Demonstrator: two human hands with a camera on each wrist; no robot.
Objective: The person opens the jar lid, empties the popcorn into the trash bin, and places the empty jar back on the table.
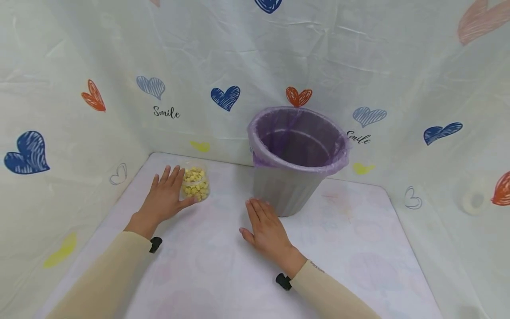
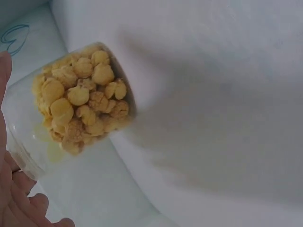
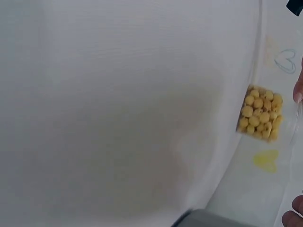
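Note:
A clear plastic jar (image 1: 196,182) of yellow popcorn stands upright near the table's far left corner. My left hand (image 1: 166,195) is beside it, fingers spread along its left side and the thumb in front of it. In the left wrist view, the popcorn (image 2: 80,97) fills the lower part of the jar, with fingers (image 2: 23,198) near its upper end. My right hand (image 1: 266,230) holds nothing; its straight fingers point at the base of a grey trash bin (image 1: 279,186). The right wrist view shows the popcorn jar (image 3: 260,113) at the right.
A purple bag (image 1: 338,166) lines the bin and folds over its rim. The bin stands at the back of the white-covered table (image 1: 223,266). Behind and beside it hangs a white sheet (image 1: 191,53) printed with hearts and the word Smile.

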